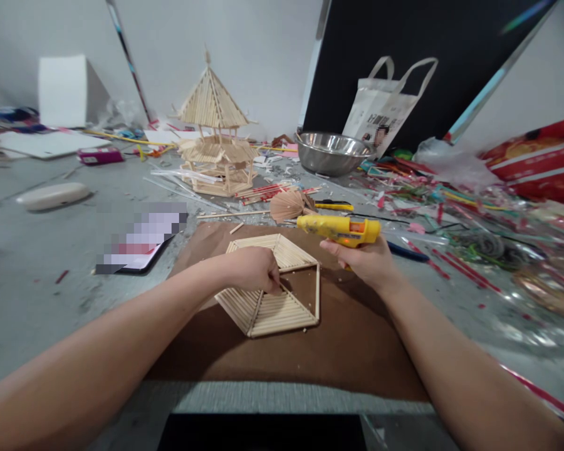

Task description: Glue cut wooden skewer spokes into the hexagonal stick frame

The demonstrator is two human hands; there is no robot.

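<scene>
A flat hexagonal panel of pale wooden sticks [282, 313] lies on a brown sheet [357, 363]; its right-hand section is an open frame without filling sticks. My left hand [256, 269] reaches over the panel's middle, fingers pinched at the inner edge; what they hold, if anything, is too small to make out. On the right, my right hand [364, 257] is wrapped round the handle of a yellow glue gun [338, 230], whose nozzle points left above the sheet. Small bits of stick are scattered around the panel.
Behind the sheet stands a stick pavilion [216, 150], with a metal bowl [333, 153] and a white bag [380, 113] to its right. A phone [145, 241] and a white case [54, 196] lie left. Red strips and wires [479, 244] clutter the right.
</scene>
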